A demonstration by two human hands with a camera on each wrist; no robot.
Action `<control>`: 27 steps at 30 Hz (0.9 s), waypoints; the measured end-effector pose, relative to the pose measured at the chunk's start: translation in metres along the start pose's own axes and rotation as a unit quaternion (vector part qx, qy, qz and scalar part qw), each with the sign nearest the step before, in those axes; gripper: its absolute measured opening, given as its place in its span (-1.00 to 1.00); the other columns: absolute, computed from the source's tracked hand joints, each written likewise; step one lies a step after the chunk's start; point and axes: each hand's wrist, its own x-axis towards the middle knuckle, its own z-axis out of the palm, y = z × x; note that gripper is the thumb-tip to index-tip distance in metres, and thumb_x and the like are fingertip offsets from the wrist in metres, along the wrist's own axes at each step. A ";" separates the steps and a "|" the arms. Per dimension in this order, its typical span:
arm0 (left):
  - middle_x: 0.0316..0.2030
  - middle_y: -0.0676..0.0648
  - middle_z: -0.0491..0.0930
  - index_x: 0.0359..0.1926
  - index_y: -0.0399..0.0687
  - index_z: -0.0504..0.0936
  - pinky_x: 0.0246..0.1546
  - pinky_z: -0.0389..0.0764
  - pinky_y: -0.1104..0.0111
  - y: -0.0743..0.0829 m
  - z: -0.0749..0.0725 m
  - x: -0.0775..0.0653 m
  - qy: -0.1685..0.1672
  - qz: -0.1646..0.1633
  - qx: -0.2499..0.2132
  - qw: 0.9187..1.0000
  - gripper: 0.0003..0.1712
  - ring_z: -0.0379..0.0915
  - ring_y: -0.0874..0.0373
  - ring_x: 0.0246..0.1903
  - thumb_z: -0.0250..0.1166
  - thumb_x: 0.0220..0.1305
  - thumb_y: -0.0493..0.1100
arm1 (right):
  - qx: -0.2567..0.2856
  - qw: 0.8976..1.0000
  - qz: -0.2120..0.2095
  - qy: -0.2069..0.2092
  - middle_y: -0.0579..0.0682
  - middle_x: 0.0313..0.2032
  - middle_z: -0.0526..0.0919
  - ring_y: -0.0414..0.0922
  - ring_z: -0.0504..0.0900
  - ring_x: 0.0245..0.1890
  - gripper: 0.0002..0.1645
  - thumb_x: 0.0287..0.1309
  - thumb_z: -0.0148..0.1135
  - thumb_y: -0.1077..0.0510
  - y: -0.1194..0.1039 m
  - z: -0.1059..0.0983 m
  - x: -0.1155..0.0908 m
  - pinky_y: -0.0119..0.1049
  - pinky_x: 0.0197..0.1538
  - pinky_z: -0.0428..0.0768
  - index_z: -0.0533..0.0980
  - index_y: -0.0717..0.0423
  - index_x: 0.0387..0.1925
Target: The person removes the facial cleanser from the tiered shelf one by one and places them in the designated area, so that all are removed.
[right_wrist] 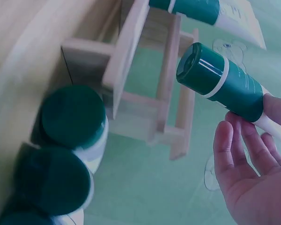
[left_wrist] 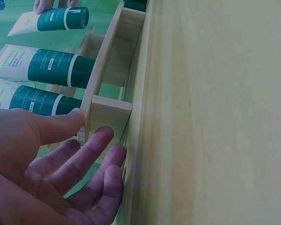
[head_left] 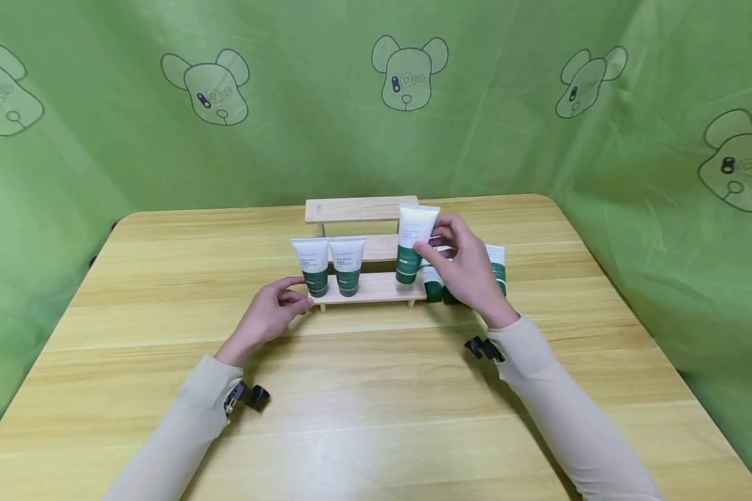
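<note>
My right hand [head_left: 466,268] pinches a white-and-green squeeze tube [head_left: 417,226] by its white upper part, thumb in front. Its dark green cap points down, above the right part of the lowest step of a wooden tiered stand [head_left: 382,289]. Two similar tubes, a left one [head_left: 313,268] and a right one [head_left: 347,268], stand upright on their caps at the left of that step. At the step's left end, my left hand [head_left: 274,309] holds the board's corner with thumb and index finger; in the left wrist view the other fingers [left_wrist: 91,164] are loosely bent.
Several more tubes stand on the table [head_left: 376,396] just right of the stand, partly behind my right hand; their green caps [right_wrist: 74,117] show in the right wrist view. The stand's upper step [head_left: 363,209] rises behind. A green curtain [head_left: 326,139] borders the table's back and sides.
</note>
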 end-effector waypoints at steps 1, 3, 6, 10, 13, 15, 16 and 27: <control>0.01 -0.21 0.71 0.45 -0.10 0.39 -0.23 0.54 0.32 0.000 0.000 0.000 0.000 0.000 -0.001 1.000 -0.34 0.63 -0.03 -0.08 0.34 0.40 -0.14 | 0.006 1.000 0.002 0.004 0.15 -0.01 0.75 -0.05 0.69 -0.04 -0.53 0.34 0.36 0.10 0.000 -0.002 0.001 -0.45 -0.07 0.62 0.39 0.24 0.11; 0.01 -0.21 0.71 0.45 -0.10 0.39 -0.23 0.54 0.32 0.000 0.000 0.000 0.000 0.000 -0.001 1.000 -0.35 0.63 -0.03 -0.08 0.34 0.40 -0.15 | 0.024 1.000 0.006 0.012 0.17 0.00 0.75 -0.08 0.68 -0.06 -0.52 0.34 0.36 0.13 -0.001 -0.007 0.002 -0.51 -0.09 0.62 0.34 0.27 0.08; 0.00 -0.21 0.72 0.44 -0.10 0.39 -0.24 0.54 0.32 0.000 0.000 0.000 0.000 0.001 -0.001 1.000 -0.35 0.63 -0.03 -0.09 0.34 0.40 -0.15 | 0.049 0.998 0.010 0.023 0.19 0.01 0.73 -0.15 0.66 -0.07 -0.51 0.34 0.35 0.16 -0.002 -0.016 0.003 -0.51 -0.10 0.62 0.29 0.29 0.07; 0.00 -0.21 0.71 0.45 -0.09 0.40 -0.24 0.53 0.32 0.000 0.000 0.000 0.001 -0.002 -0.003 1.000 -0.35 0.63 -0.02 -0.09 0.35 0.40 -0.15 | 0.067 0.997 0.010 0.043 0.22 0.01 0.70 -0.22 0.65 -0.08 -0.55 0.35 0.33 0.20 -0.003 -0.027 0.005 -0.46 -0.13 0.66 0.28 0.23 0.08; 0.00 -0.21 0.72 0.45 -0.09 0.40 -0.24 0.53 0.32 0.000 0.000 0.000 0.001 -0.003 -0.003 1.000 -0.35 0.63 -0.02 -0.09 0.35 0.40 -0.15 | 0.068 0.996 0.008 0.058 0.21 0.01 0.69 -0.23 0.65 -0.08 -0.59 0.37 0.30 0.20 -0.002 -0.035 0.007 -0.43 -0.14 0.67 0.29 0.13 0.07; 0.00 -0.21 0.72 0.45 -0.09 0.40 -0.24 0.53 0.33 0.000 0.000 0.001 0.001 -0.002 -0.003 1.000 -0.35 0.63 -0.03 -0.09 0.35 0.40 -0.15 | 0.067 0.995 0.007 0.066 0.18 0.01 0.69 -0.21 0.65 -0.07 -0.61 0.38 0.29 0.18 -0.002 -0.040 0.008 -0.40 -0.14 0.68 0.30 0.08 0.06; 0.00 -0.21 0.72 0.44 -0.09 0.40 -0.24 0.53 0.33 0.000 0.000 0.000 0.001 -0.001 -0.002 1.000 -0.35 0.64 -0.03 -0.09 0.35 0.40 -0.15 | 0.068 0.995 0.007 0.070 0.16 0.00 0.70 -0.21 0.65 -0.07 -0.62 0.38 0.29 0.18 -0.001 -0.042 0.008 -0.40 -0.14 0.68 0.30 0.05 0.06; 0.00 -0.21 0.72 0.44 -0.09 0.40 -0.23 0.53 0.32 -0.001 0.000 0.001 0.001 0.001 -0.002 1.000 -0.36 0.64 -0.03 -0.09 0.35 0.40 -0.15 | 0.083 0.990 0.013 0.111 -0.03 -0.07 0.71 -0.13 0.67 -0.14 -0.61 0.40 0.26 0.13 0.004 -0.068 0.010 -0.37 -0.20 0.71 0.31 -0.02 0.13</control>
